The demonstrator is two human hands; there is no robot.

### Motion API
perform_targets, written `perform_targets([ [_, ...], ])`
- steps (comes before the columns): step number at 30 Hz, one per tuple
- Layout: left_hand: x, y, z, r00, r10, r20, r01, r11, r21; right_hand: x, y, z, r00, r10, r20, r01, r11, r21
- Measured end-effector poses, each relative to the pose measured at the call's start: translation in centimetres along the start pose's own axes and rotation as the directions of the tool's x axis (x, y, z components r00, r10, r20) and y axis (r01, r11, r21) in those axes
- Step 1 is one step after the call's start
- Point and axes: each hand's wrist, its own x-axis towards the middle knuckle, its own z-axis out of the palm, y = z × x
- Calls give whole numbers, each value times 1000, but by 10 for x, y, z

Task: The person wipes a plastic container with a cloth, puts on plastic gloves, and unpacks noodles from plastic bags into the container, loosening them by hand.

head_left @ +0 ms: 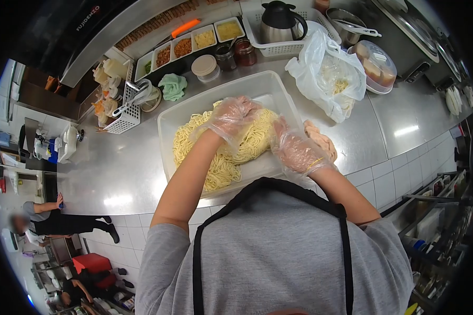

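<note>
A translucent plastic tub [166,137] on the steel counter holds pale yellow noodles [194,144], some spread loosely on the left. My left hand [233,119], in a clear plastic glove, lies over a rounded bundle of noodles with its fingers curled into the top. On the right side of that bundle is my right hand [298,150], also gloved, with fingers bent against the strands and a yellow band at the wrist. The gloves and noodles partly hide the fingertips. A crumpled pinkish cloth [319,137] lies beside the tub, just past my right hand.
An open plastic bag [328,73] with noodles stands at the back right, near a lidded container [376,65]. Behind the tub are topping trays [183,47], jars [226,56], a green cloth [172,86] and a thermos jug [278,23]. Other people are at far left.
</note>
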Motion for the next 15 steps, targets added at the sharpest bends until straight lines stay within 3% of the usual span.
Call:
perform_targets([
  [2, 5, -5, 3, 1000, -10, 20, 14, 983, -184, -2, 2, 3, 997, -21, -70, 18, 999, -46],
  [3, 7, -6, 4, 1000, -11, 25, 15, 983, -184, -5, 2, 3, 993, -47, -105, 49, 999, 17],
  [6, 17, 4, 1, 999, -12, 45, 19, 988, -156, -8, 2, -7, 994, -48, -97, 58, 994, 98],
  [9, 26, 15, -3, 993, 116, 36, -112, 989, -98, -6, 7, -6, 996, -55, -68, 65, 984, 164],
  [11, 35, 17, -5, 974, 149, 170, -157, 987, 32, -6, 8, -6, 993, -81, -85, 98, 973, 211],
  [15, 49, 16, -9, 939, 231, 254, -248, 968, 38, -8, 4, -10, 997, -45, -64, 61, 955, 289],
])
